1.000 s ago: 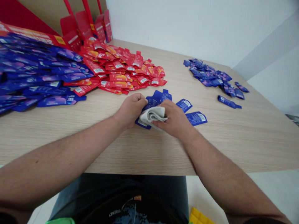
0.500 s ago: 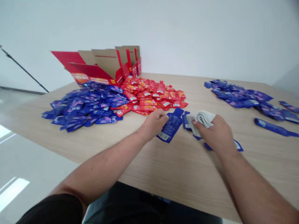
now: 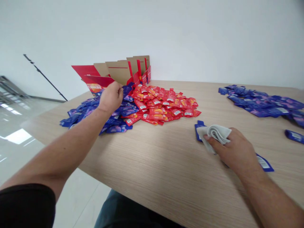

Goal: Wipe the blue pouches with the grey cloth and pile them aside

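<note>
Left hand: my left hand (image 3: 110, 98) is raised over the far edge of the blue heap, close to the box.
Left fingers: my fingers (image 3: 117, 88) are bunched together beside a few blue sachets; I cannot tell if they pinch one.
Right hand: my right hand (image 3: 230, 150) rests low on the desk (image 3: 166, 164), right of centre, well apart from my left.
Right fingers: my fingers (image 3: 207, 138) press together over the folded white cloth (image 3: 215, 134), clamping it against the sachet below.
Cloth: it sits on the desk, bunched under my fingertips, and lies partly on a blue sachet (image 3: 198, 130).
Near my right wrist: another blue sachet (image 3: 264, 163) sticks out from under the heel of my hand, its barcode side up.
Middle of the desk: a heap of red sachets (image 3: 161, 106) touches a heap of blue sachets (image 3: 95, 117) on its left.
Right side of the desk: a looser spread of blue sachets (image 3: 256, 102), with a single blue sachet (image 3: 294, 136) lying apart at the edge of view.
Back of the desk: an open red-and-tan cardboard box (image 3: 116, 70) stands behind the heaps.
</note>
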Motion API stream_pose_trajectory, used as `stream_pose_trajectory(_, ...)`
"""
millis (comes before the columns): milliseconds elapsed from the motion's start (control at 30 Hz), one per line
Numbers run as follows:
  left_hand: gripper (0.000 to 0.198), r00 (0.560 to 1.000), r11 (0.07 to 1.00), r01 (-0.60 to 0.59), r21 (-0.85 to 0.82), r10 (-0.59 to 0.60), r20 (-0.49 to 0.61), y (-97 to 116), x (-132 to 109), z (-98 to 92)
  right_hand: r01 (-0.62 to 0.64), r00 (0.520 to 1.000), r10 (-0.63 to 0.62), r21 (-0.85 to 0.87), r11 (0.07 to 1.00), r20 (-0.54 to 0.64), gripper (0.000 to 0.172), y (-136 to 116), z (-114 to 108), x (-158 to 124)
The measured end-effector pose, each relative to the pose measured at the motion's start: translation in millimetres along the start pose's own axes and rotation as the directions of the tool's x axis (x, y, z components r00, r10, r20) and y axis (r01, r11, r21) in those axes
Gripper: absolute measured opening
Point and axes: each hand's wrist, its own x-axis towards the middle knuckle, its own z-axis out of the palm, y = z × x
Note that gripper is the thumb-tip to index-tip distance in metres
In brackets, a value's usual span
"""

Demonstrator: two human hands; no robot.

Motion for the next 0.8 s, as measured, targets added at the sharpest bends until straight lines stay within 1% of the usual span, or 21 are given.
stream_pose_trajectory(33, 0.033, 1.000, 1.000, -0.020, 0.008, 0.020, -0.002, -15, 7, -1.3, -0.003, 1.000, 0.003, -0.001, 1.000, 0.005, 0.045, 1, 1, 0)
stream_pose_trajectory(100, 0.042, 0.989, 0.990, -0.141, 0.027, 0.140, 0.041, -43, 19, 1.8, -0.005, 1.000, 0.005, 0.001, 1.000, 0.013, 0.047, 1, 2, -1)
stream_pose_trajectory(167, 0.039, 0.980, 0.985, -0.173, 0.019, 0.170, 0.099, -65, 24, 10.6, -0.009, 1.000, 0.009, 0.006, 1.000, 0.028, 0.047, 2, 3, -1)
stream_pose_trajectory(233, 0.034, 0.977, 0.992, -0.128, 0.002, 0.126, 0.174, -81, 23, 21.0, -0.016, 0.999, 0.016, 0.002, 1.000, 0.043, 0.046, 3, 5, 0)
stream_pose_trajectory(300, 0.034, 0.972, 0.999, -0.053, 0.006, 0.051, 0.228, -90, 18, 28.2, -0.021, 0.999, 0.021, -0.009, 1.000, 0.049, 0.046, 4, 6, 1)
stream_pose_trajectory(400, 0.042, 0.975, 0.998, 0.028, 0.049, -0.038, 0.221, -91, 6, 28.0, -0.025, 0.998, 0.026, -0.011, 1.000, 0.051, 0.046, 6, 7, 2)
stream_pose_trajectory(467, 0.048, 0.980, 0.996, 0.054, 0.069, -0.066, 0.185, -80, -1, 22.7, -0.038, 0.998, 0.038, -0.006, 0.999, 0.050, 0.046, 4, 5, 3)
stream_pose_trajectory(533, 0.051, 0.987, 0.996, 0.045, 0.073, -0.055, 0.153, -61, -9, 17.8, -0.071, 0.997, 0.070, 0.022, 0.997, 0.028, 0.046, 2, 2, 3)
stream_pose_trajectory(567, 0.051, 0.989, 0.998, 0.021, 0.067, -0.030, 0.143, -49, -13, 16.8, -0.095, 0.995, 0.095, 0.050, 0.994, 0.005, 0.045, 0, 0, 4)
stream_pose_trajectory(633, 0.051, 0.986, 0.997, -0.061, 0.038, 0.054, 0.155, -19, -22, 18.7, -0.146, 0.986, 0.155, 0.126, 0.981, -0.062, 0.044, -1, -5, 5)
stream_pose_trajectory(700, 0.047, 0.967, 0.988, -0.153, -0.017, 0.154, 0.202, 16, -34, 26.0, -0.183, 0.967, 0.211, 0.187, 0.965, -0.143, 0.045, 1, -9, 9)
stream_pose_trajectory(767, 0.043, 0.927, 0.966, -0.231, -0.112, 0.254, 0.278, 55, -48, 36.6, -0.203, 0.946, 0.253, 0.241, 0.949, -0.202, 0.045, 7, -12, 13)
stream_pose_trajectory(800, 0.041, 0.897, 0.949, -0.265, -0.171, 0.308, 0.318, 77, -56, 42.2, -0.202, 0.937, 0.265, 0.267, 0.942, -0.227, 0.045, 11, -13, 15)
